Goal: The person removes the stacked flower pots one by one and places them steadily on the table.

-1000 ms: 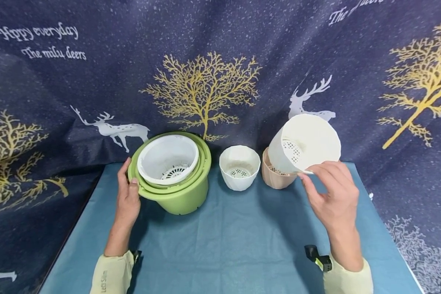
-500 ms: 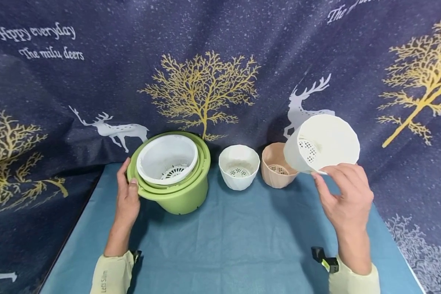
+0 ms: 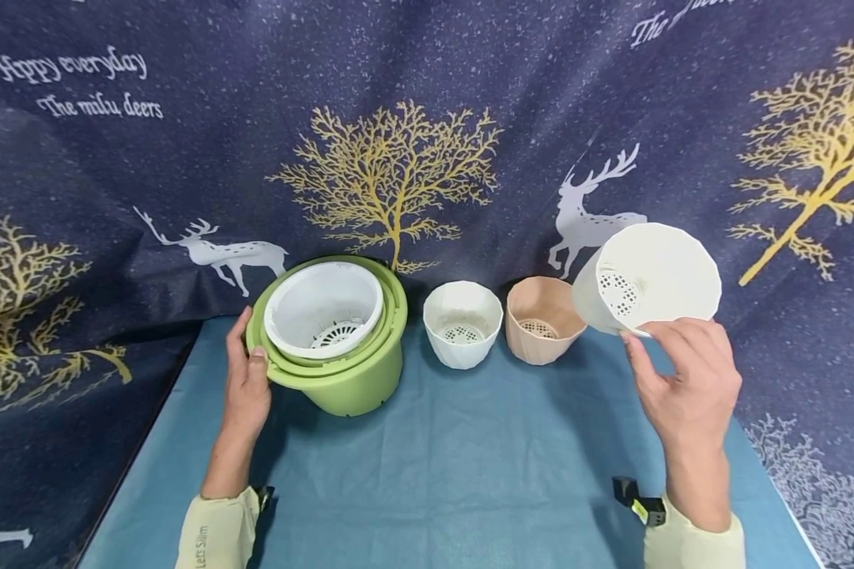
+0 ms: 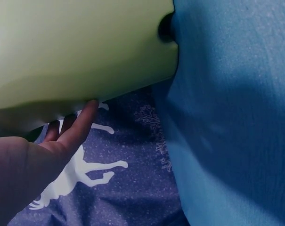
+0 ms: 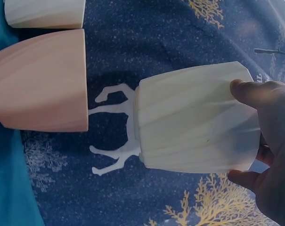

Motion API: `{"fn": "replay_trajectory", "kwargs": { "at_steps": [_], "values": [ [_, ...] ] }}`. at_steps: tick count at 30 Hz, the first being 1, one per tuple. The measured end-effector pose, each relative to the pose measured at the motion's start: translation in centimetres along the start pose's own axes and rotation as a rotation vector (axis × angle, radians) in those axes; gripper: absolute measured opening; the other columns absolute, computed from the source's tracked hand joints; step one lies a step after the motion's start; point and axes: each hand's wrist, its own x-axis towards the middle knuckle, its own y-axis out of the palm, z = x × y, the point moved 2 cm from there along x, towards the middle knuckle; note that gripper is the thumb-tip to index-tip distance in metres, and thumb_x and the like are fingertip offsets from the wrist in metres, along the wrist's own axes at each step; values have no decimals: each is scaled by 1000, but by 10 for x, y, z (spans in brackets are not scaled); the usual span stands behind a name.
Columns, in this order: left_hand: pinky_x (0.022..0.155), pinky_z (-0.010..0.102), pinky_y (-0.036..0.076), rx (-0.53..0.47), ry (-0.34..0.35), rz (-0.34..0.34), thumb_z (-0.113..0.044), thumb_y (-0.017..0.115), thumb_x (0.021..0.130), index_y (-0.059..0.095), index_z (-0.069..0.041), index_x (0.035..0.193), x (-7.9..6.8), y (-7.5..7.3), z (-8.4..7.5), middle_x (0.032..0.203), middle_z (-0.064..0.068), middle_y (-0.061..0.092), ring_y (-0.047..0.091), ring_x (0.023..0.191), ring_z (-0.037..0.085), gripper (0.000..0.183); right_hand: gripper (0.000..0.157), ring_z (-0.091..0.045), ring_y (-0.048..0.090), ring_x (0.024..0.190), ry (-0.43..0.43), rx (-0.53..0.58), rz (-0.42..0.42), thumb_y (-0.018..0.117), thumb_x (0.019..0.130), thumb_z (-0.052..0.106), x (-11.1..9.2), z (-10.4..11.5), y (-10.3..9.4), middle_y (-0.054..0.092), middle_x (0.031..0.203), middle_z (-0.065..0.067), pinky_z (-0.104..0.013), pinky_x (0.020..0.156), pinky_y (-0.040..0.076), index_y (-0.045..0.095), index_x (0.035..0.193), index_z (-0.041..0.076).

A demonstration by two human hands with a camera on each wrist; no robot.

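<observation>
My right hand [image 3: 690,387] pinches the near rim of a white faceted flower pot [image 3: 672,276], with holes in its base. The pot is tilted and held up off the table, right of a pink flower pot [image 3: 541,348]. In the right wrist view, the thumb and fingers lie at the rim of the white pot [image 5: 194,122]. My left hand [image 3: 245,391] grips the left rim of a large green flower pot [image 3: 356,391], thumb over the edge. Inside the green pot sit another green rim and a white pot [image 3: 327,292] with a slotted base.
A smaller white flower pot [image 3: 462,340] stands between the green and pink pots. All are along the back of the blue-covered table [image 3: 434,474]. Directly behind hangs a dark blue cloth [image 3: 427,55] printed with deer and trees.
My right hand has moved right with the white pot, away from over the pink pot, which now shows fully. The left hand and green pot have stayed in place.
</observation>
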Motion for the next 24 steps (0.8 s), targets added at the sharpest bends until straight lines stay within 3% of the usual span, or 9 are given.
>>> {"fn": "replay_trajectory", "kwargs": {
  "at_steps": [24],
  "values": [
    [116, 14, 27, 21, -8, 8, -19, 37, 114, 24, -16, 169, -1, -1, -1, 174, 10, 21, 29, 154, 15, 56, 18, -45, 61, 94, 52, -111, 82, 86, 86, 11, -7, -28, -11, 74, 84, -22, -24, 103, 39, 80, 92, -5]
  ]
}}
